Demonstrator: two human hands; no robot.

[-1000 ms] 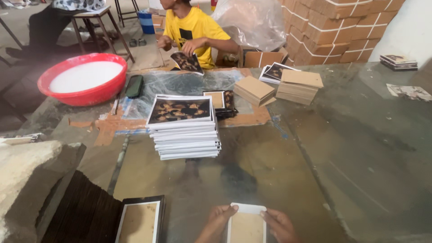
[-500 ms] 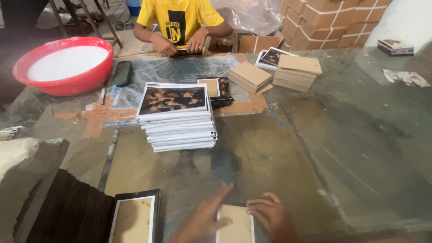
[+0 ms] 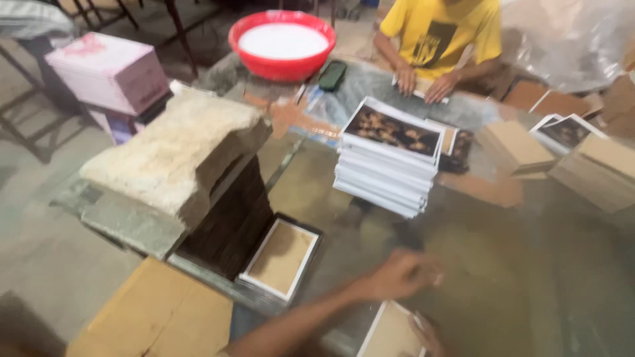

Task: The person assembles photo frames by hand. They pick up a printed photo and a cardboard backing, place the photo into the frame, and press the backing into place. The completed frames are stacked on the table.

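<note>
A white-edged tan card [image 3: 390,334] lies at the near edge of the glass table [image 3: 529,284], partly cut off by the frame. My left hand [image 3: 398,274] hovers just beyond it, blurred, fingers loosely curled; its arm reaches in from the lower left. Only part of my right hand [image 3: 430,334] shows, with its fingers at the card's right edge. A black-framed tan board [image 3: 281,258] lies left of my hands. A tall stack of white-bordered prints [image 3: 389,165] with a dark picture on top stands further out.
A rough stone slab [image 3: 172,152] rests on a dark stack [image 3: 231,221] at left. A red basin [image 3: 283,43] of white liquid, a person in a yellow shirt [image 3: 440,36], cardboard piles [image 3: 519,149], pink boxes [image 3: 109,69] and a cardboard sheet [image 3: 152,317] surround the table.
The view has swung left and tilted. My left hand has come off the card and moved away from me; my right hand stays at the card's edge.
</note>
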